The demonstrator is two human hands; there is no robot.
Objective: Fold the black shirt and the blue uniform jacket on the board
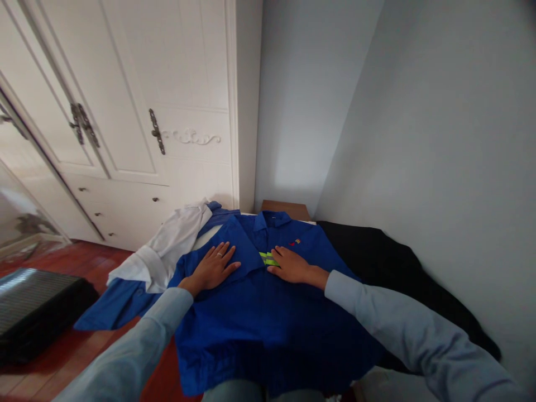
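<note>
A dark blue work jacket (268,312) lies spread out in front of me, its collar at the far end and its hem hanging towards my legs. My left hand (213,267) rests flat with fingers spread on the jacket's left side, where a piece of blue cloth is folded over; a ring shows on one finger. On the right side of the chest my right hand (291,265) lies with fingers stretched, beside a yellow-green reflective strip (268,258). A small colourful emblem (295,242) sits above that hand.
White and blue garments (163,251) hang over the left side. Black clothing (377,262) stretches along the right wall. Beyond the collar is a brown wooden surface (287,209). A white wardrobe (184,72) stands behind, and a black ribbed case (37,312) lies on the red floor.
</note>
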